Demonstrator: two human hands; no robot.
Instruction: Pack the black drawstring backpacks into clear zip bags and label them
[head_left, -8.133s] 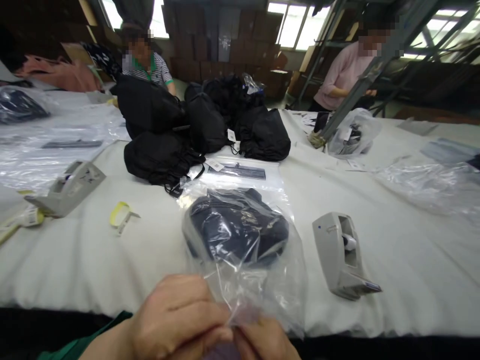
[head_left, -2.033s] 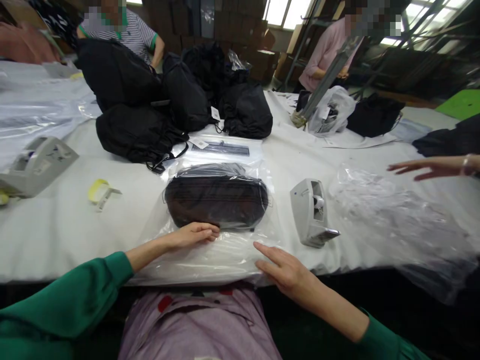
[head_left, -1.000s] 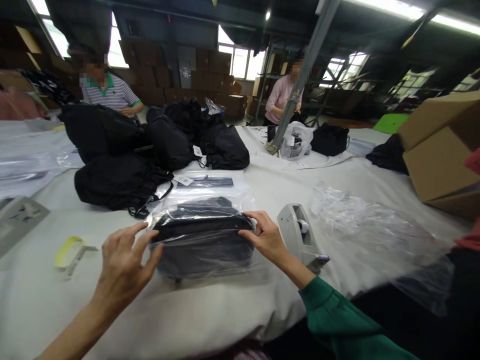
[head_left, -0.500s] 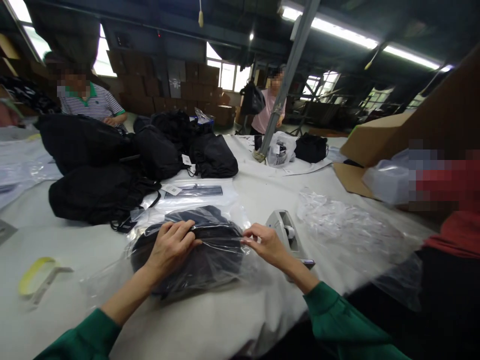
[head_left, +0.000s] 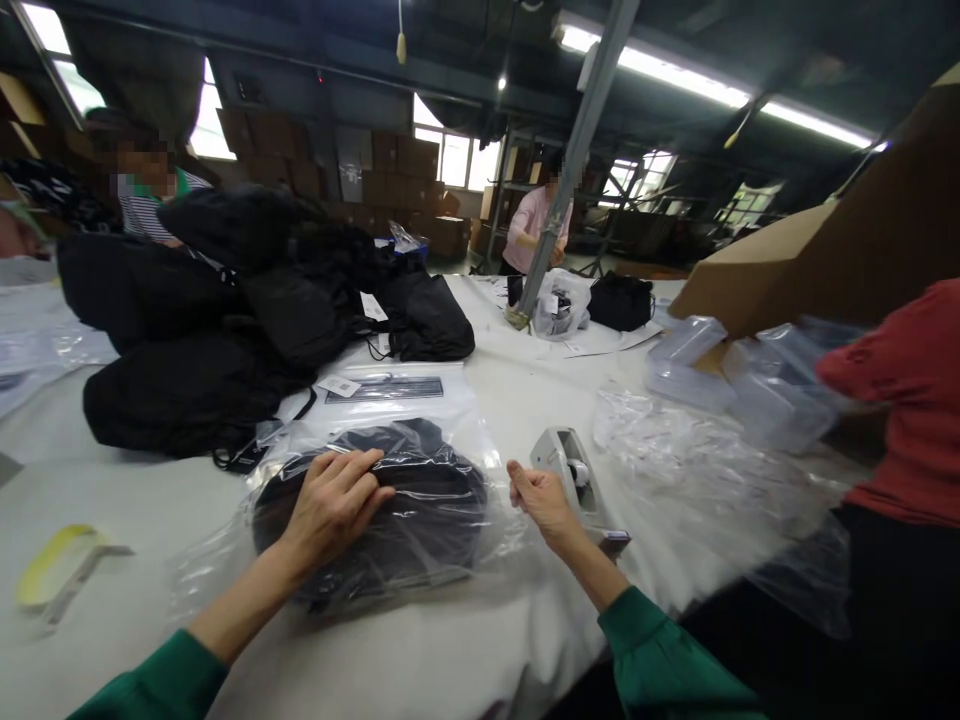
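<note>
A dark bag (head_left: 427, 500) lies in front of me inside a clear plastic bag (head_left: 450, 575), its film creased and shiny. My left hand (head_left: 337, 505) rests on top of it, fingers stretched out and pressing the film down. To the right of the bundle, apart from it, my right hand (head_left: 544, 503) is closed, fingers curled against the thumb. Whether something small sits between those fingertips I cannot make out. Just beyond that hand stands a grey tape dispenser (head_left: 566, 460) with a roll in it.
Black drawstring bags (head_left: 172, 390) are heaped at the far left, some with white tags (head_left: 339, 386). Loose plastic bags (head_left: 675, 450) lie to the right, near a cardboard box (head_left: 750, 260) and a person in red (head_left: 911, 400). A metal post (head_left: 577, 150) rises behind; a yellow ring (head_left: 56, 565) lies left.
My right hand has let go of the film's edge and moved slightly right. My left hand stays on the bundle. Another black bag now tops the heap, and the co-worker in red has moved.
</note>
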